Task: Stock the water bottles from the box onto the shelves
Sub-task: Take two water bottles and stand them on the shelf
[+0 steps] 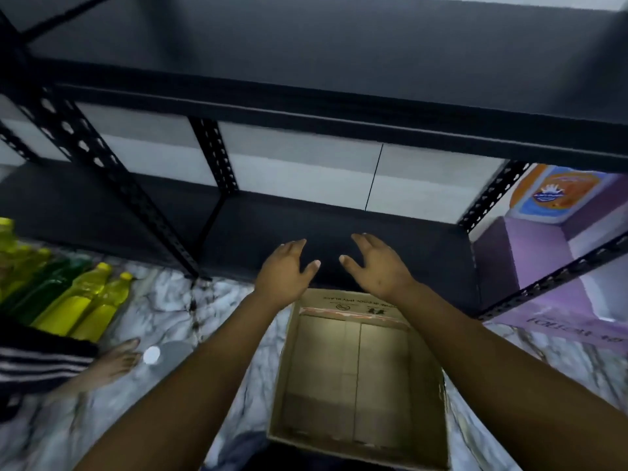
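Note:
An open cardboard box (360, 375) stands on the marble floor right below me, and I see no bottles inside it. My left hand (285, 270) and my right hand (377, 263) hover side by side above the box's far edge, fingers relaxed and spread, holding nothing. Both reach toward the low black shelf (339, 229) of the metal rack, whose visible surface is bare. One clear water bottle with a white cap (159, 355) lies on the floor left of my left forearm.
Yellow and green bottles (85, 297) lie in a row on the floor at the left. Another person's bare foot (115, 362) and striped clothing are at lower left. A purple carton (550, 239) sits on the neighbouring rack at the right. A dark upper shelf (339, 107) overhangs.

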Demonstrator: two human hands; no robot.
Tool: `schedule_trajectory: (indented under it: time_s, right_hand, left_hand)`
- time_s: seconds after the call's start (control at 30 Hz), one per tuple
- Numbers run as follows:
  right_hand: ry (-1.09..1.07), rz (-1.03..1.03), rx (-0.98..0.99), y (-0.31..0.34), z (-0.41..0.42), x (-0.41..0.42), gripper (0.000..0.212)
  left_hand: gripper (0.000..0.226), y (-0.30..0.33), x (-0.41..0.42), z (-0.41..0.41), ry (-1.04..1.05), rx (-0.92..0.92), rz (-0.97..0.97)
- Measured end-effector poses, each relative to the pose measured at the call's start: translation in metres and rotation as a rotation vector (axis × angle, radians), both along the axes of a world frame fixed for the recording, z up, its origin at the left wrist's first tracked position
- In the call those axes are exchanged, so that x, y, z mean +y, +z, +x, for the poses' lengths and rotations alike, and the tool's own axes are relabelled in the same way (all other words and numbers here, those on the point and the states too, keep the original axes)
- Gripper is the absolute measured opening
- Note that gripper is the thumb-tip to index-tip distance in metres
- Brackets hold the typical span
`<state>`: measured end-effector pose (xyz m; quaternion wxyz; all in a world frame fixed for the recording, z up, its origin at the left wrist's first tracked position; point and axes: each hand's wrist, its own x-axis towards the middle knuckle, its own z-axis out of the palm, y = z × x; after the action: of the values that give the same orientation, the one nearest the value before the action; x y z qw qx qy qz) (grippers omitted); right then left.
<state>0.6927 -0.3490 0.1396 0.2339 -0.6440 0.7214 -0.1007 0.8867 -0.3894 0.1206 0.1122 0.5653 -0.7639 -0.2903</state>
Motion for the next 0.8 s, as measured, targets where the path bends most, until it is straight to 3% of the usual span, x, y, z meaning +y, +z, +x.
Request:
schedule_trajectory:
  time_s: [0.4, 0.8]
  right_hand:
    - [0.178, 0.054, -0.108, -0.052, 0.065, 0.038, 0.066]
    - [0.210, 0.080, -0.173, -0.121, 0.188, 0.083, 0.069]
  left_hand:
    - [0.062, -0.034, 0.095, 0.078, 0.250, -0.016, -0.011]
    - [0.063, -0.096, 0.126, 0.204, 0.264, -0.007, -0.077]
